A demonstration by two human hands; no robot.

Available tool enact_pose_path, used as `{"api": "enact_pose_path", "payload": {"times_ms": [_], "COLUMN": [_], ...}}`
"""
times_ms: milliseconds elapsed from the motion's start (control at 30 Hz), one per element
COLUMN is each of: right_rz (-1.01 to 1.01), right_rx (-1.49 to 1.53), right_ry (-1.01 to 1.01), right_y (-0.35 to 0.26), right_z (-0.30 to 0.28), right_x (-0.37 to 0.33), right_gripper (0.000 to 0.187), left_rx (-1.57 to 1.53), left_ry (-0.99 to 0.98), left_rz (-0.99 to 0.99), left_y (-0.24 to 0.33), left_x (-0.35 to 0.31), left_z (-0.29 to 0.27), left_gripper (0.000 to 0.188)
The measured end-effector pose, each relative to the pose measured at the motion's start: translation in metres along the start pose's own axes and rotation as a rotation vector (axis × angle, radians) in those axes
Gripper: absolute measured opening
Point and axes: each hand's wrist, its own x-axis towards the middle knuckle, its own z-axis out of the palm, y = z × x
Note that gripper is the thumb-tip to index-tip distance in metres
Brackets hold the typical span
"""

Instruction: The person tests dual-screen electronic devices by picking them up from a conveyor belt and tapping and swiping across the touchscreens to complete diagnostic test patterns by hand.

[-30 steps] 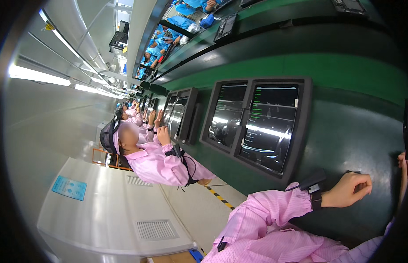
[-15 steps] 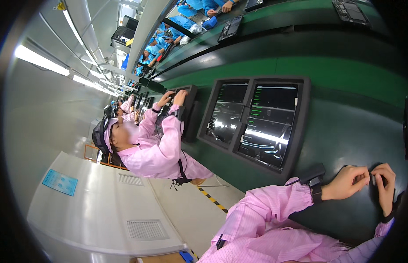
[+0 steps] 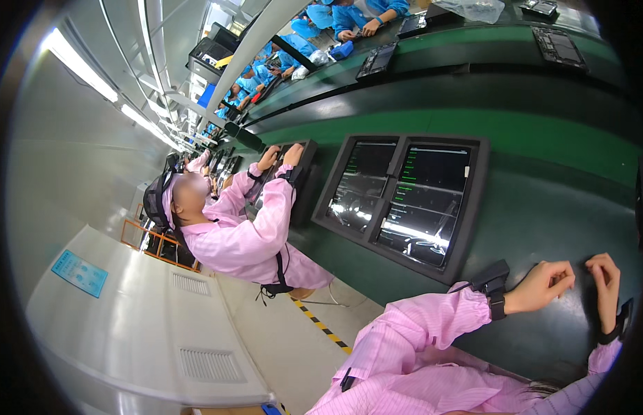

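My left hand (image 3: 541, 287) rests on the dark green bench top (image 3: 543, 221), fingers curled inward, with nothing seen in it. Just to its right is my right hand (image 3: 605, 285), its fingers bent and pressed together, also without a visible object. A small gap parts the two hands. Each wrist wears a black band, and a black device (image 3: 493, 277) sits on the left one. Beyond my left forearm lies a dark grey frame (image 3: 477, 187) holding two flat panels side by side. Both the right panel (image 3: 426, 197) and the left panel (image 3: 363, 181) are lit with green lines of text.
To the left, a person in pink (image 3: 245, 242) has both hands on another dark frame (image 3: 309, 155). Across the bench, several people in blue (image 3: 366, 14) sit near opened devices (image 3: 558, 48). A raised dark ledge (image 3: 432, 90) runs along the far side.
My view has shifted a little, so the bench and frame appear slightly lower. My hands have drawn slightly apart. The person on the left has turned their head somewhat.
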Motion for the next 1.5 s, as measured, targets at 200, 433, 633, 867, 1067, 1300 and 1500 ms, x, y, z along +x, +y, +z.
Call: {"api": "enact_pose_path", "payload": {"times_ms": [200,433,633,867,1067,1300,1500], "right_rz": [0.021,0.028,0.025,0.001,-0.017,-0.023,0.027], "right_rx": [-0.008,0.018,0.053,0.057,0.087,0.099,0.088], "right_ry": [0.066,0.074,0.029,-0.025,-0.119,-0.074,-0.05], "right_y": [0.016,0.011,0.001,-0.009,-0.02,-0.017,-0.023], "right_z": [-0.017,-0.014,0.008,0.016,0.034,0.03,0.025], "right_x": [0.007,0.009,0.011,0.003,-0.004,-0.001,-0.003], "right_gripper": [0.021,0.023,0.024,0.019,0.018,0.024,0.019], "left_rx": [-0.026,-0.044,-0.063,-0.051,-0.086,-0.13,-0.141], "left_ry": [-0.011,-0.009,-0.001,-0.018,-0.006,0.001,-0.04], "left_rz": [0.007,0.023,0.012,0.039,0.04,-0.013,-0.009], "left_y": [-0.003,-0.004,-0.006,-0.015,-0.019,-0.019,-0.023], "left_x": [0.003,0.002,0.003,0.008,0.008,0.01,0.013], "left_z": [0.0,-0.001,-0.009,-0.007,-0.009,-0.01,-0.006], "left_gripper": [0.018,0.02,0.02,0.018,0.017,0.017,0.018]}}
